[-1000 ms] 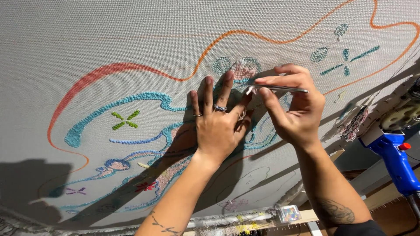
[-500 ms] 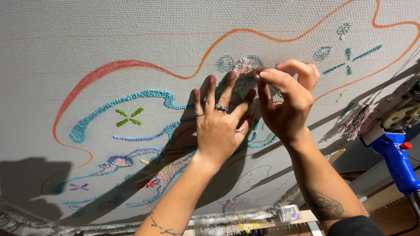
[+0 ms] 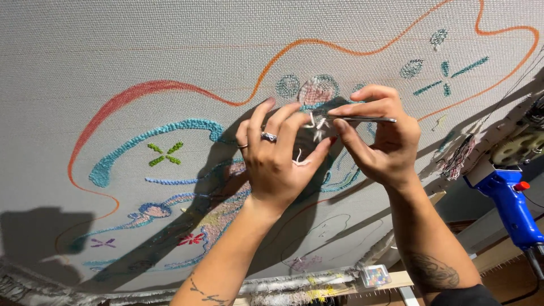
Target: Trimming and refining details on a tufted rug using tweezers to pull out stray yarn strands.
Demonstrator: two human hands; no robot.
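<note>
Head view: left hand fingers spread, flat against the stretched tufting cloth, thumb pinning white yarn ends. Right hand pinches a thin metal tool, tip at loose yarn just below the pink tufted patch.

Workroom corner in hard side light

A wooden frame bar runs along the bottom, with frayed cloth edge and yellow fluff bunched against it and a small checkered card lying on it. At the right edge hangs a blue power tool with a red button, beside a cream spool and a tangle of threads. Behind them the room is dim, with brown wooden boards low at right. Strong light falls from the upper right and casts dark shadows down to the lower left.
</note>
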